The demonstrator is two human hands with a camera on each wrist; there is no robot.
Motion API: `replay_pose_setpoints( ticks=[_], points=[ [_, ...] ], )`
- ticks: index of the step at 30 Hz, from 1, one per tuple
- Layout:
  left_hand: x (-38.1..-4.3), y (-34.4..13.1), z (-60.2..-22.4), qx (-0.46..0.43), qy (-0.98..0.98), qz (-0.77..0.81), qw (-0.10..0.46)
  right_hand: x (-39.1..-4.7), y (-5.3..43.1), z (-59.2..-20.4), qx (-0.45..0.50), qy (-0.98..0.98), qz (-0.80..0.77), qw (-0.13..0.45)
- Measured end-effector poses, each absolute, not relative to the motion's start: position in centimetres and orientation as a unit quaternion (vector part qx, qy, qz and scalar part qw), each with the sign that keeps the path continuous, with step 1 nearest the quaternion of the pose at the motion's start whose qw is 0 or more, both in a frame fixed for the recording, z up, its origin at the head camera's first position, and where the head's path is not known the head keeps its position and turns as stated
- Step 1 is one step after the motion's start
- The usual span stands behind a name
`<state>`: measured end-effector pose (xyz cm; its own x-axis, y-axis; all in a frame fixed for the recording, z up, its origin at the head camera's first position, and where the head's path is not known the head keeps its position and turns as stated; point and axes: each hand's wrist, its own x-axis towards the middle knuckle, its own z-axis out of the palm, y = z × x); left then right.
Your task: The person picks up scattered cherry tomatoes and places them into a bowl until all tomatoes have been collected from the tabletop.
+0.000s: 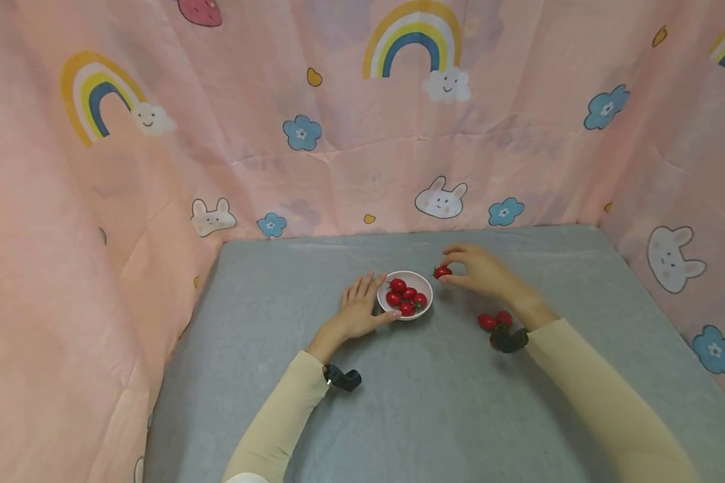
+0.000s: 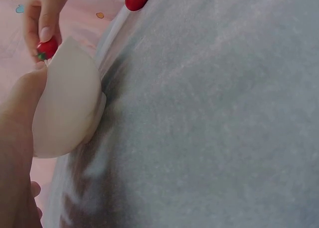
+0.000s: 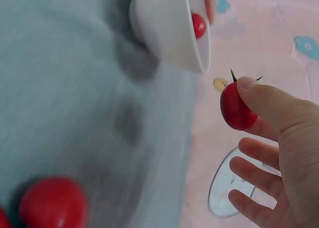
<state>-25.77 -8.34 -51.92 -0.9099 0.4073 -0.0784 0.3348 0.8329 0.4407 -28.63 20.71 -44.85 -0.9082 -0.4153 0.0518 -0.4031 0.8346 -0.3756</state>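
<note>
A white bowl [image 1: 423,312] stands on the grey table, with several red cherry tomatoes [image 1: 394,298] inside. My left hand [image 1: 359,314] lies against the bowl's left side, its fingers spread and fairly straight. Its thumb touches the near rim, also seen in the left wrist view along the bowl [image 2: 70,103]. To the right of the bowl, my right hand [image 1: 480,272] pinches a cherry tomato [image 3: 234,107] between thumb and index finger. This tomato has a green stem and is held up, apart from the rim. The other right fingers are loosely bent.
Several loose cherry tomatoes [image 1: 487,323] lie on the grey table [image 1: 435,402] below the right wrist, partly hidden by a black wrist device [image 1: 510,340]. A pink patterned curtain [image 1: 350,161] borders the table at the back and sides.
</note>
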Motion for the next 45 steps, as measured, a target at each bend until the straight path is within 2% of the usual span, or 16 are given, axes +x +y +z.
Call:
replay_pose_setpoints(
  ticks=[8,18,30,45],
  points=[
    [-25.8,-8.4,-51.8,0.192,0.954,0.213,0.092,-29.1,17.9,-44.2,-0.253,0.949,-0.188,0.000],
    [-25.7,-8.4,-51.6,0.193,0.954,0.209,0.096,-29.6,15.8,-45.0,-0.264,0.945,-0.190,0.025],
    [-25.7,-8.3,-51.6,0.193,0.952,0.217,0.101,-29.7,15.4,-46.6,-0.283,0.937,-0.201,0.025],
    [-25.8,-8.4,-51.7,0.196,0.952,0.217,0.092,-29.0,16.7,-46.4,-0.278,0.936,-0.214,0.014]
  ],
)
